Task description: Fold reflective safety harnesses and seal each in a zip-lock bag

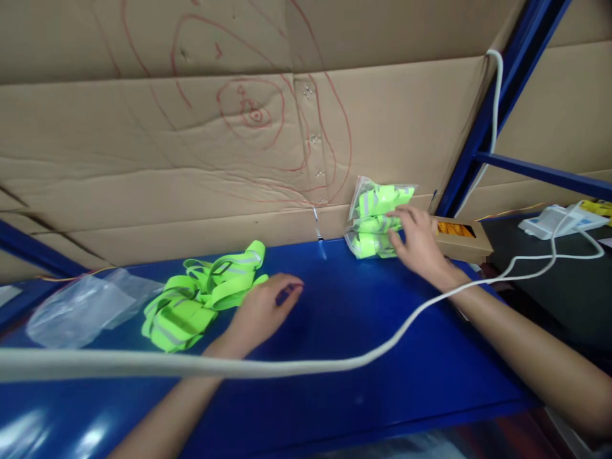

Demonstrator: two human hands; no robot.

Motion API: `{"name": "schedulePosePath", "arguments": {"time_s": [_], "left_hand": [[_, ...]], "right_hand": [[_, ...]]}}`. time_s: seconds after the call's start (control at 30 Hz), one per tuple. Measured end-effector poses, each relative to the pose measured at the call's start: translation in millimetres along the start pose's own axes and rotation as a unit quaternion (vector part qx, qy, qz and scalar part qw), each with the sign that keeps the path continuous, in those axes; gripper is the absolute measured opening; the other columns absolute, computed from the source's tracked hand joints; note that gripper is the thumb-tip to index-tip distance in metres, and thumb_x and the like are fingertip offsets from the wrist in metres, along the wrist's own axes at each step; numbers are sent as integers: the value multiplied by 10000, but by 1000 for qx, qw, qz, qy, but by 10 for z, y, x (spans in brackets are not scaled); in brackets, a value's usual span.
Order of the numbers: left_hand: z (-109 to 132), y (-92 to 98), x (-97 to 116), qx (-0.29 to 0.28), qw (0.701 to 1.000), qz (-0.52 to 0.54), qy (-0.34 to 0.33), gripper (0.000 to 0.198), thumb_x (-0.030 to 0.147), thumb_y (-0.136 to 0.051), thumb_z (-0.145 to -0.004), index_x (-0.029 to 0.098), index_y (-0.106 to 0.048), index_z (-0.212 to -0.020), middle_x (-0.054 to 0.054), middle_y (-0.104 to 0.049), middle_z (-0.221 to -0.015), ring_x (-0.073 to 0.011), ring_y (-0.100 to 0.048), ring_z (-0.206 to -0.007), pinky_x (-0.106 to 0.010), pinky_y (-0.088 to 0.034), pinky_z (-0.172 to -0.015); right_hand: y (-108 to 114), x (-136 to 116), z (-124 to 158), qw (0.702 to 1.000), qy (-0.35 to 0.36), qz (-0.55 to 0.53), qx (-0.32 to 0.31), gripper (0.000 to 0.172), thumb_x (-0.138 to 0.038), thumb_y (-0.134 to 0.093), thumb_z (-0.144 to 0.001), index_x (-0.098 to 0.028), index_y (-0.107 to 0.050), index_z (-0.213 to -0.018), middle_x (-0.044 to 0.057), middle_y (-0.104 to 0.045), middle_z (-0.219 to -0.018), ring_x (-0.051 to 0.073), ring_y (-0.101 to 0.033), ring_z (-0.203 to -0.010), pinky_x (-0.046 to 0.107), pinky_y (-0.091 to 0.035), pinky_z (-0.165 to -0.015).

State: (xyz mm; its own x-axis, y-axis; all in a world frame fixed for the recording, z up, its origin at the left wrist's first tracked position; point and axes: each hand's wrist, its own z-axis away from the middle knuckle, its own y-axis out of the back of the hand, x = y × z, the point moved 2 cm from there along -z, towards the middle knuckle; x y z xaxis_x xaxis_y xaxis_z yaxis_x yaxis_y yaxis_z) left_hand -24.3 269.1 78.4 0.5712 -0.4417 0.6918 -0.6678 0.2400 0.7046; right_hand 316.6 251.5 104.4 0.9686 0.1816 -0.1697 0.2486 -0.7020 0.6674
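Observation:
Packed clear plastic bags of neon-yellow reflective straps (377,224) are stacked against the cardboard at the back of the blue table. My right hand (418,239) is at their right side, thumb and fingers apart, the fingertips at the bags' edge. I see no firm grip there. A loose heap of the same neon reflective straps (179,315) lies on the left of the table. Right beside it, my left hand (261,312) has loosely curled fingers, with a gap between thumb and fingers and nothing seen inside.
Empty clear plastic bags (79,312) lie at the far left. A white cable (329,366) crosses the view in front of both forearms. Behind my right hand sits a cardboard box (466,239) with a window. A blue metal frame (482,137) rises at right.

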Motion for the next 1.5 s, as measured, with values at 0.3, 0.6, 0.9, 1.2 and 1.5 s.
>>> {"name": "schedulePosePath", "arguments": {"time_s": [0.3,0.6,0.9,1.2,1.5], "left_hand": [[-20,372,-401,31,878,-473,72,447,431,-499,-952,121,-637,-1244,-247,-615,-1197,-463,-593,-1107,-625,-495,-866],[79,-272,55,-104,951,-266,-120,251,285,-471,-1013,224,-631,-1196,-91,-653,-1157,-229,-630,-1105,-340,-496,-990],[282,-346,369,-90,951,-167,-245,388,427,-623,-937,256,-644,-1285,-149,-537,-1435,-376,-464,-1365,-562,-372,-1132],[204,-267,51,-145,975,-128,-112,787,537,-704,-859,326,-391,-1550,-124,-262,-1664,-428,-315,-1497,-602,-371,-1176],[283,-359,144,-112,958,-102,-244,434,174,-540,-968,314,-579,-1376,-91,-407,-1568,-304,-396,-1462,-498,-376,-1205]], "right_hand": [[-34,-864,745,935,196,-118,-271,260,-199,-592,-957,-182,-653,-1210,162,-620,-1320,322,-564,-1254,505,-451,-1014],[-148,-974,849,920,171,-126,-330,241,-257,-596,-983,-184,-628,-1210,120,-656,-1280,309,-619,-1178,481,-494,-949],[-45,-853,791,955,78,-181,-221,201,-255,-562,-983,-200,-551,-1175,116,-646,-1143,276,-682,-981,440,-580,-839],[-165,-773,862,956,64,-166,-232,715,-321,-640,-932,-258,-287,-1550,205,-270,-1617,414,-466,-1400,587,-503,-1052],[-213,-729,886,960,68,-157,-221,875,-355,-725,-881,-258,-228,-1594,200,-243,-1646,406,-335,-1486,612,-410,-1112]]}}
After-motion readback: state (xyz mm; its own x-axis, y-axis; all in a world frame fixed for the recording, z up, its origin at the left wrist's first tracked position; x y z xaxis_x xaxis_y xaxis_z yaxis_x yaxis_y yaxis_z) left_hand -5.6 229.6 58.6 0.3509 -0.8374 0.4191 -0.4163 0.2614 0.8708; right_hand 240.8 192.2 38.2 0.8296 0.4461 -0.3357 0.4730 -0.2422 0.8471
